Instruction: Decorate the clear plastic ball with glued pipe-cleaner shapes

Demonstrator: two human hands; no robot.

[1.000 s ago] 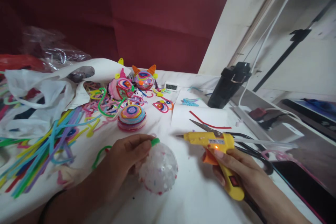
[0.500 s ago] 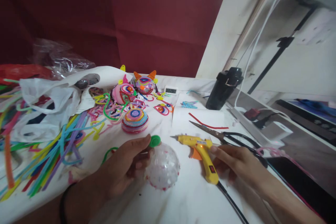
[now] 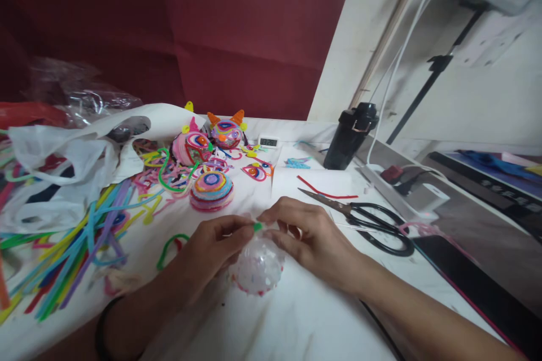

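Both hands meet at a clear plastic dome (image 3: 259,268) with bits of colour around its lower edge. A small round green coil (image 3: 257,227) sits at its top, mostly covered by fingers. My left hand (image 3: 218,245) pinches the coil from the left, its fingers closed against the dome's side. My right hand (image 3: 307,234) has come in from the right, its fingertips closed on the coil's other side. The glue gun is hidden behind my right hand and forearm; only its black cord (image 3: 381,324) shows.
Black-handled scissors (image 3: 359,217) and a phone (image 3: 470,287) lie to the right. A striped coiled dome (image 3: 212,190) and two decorated balls (image 3: 227,132) stand further back. Pipe cleaners (image 3: 84,254) pile up at left. A black bottle (image 3: 350,136) stands behind.
My right hand has left the yellow glue gun and moved left to the green coil at the dome's top. The view has shifted slightly to the right.
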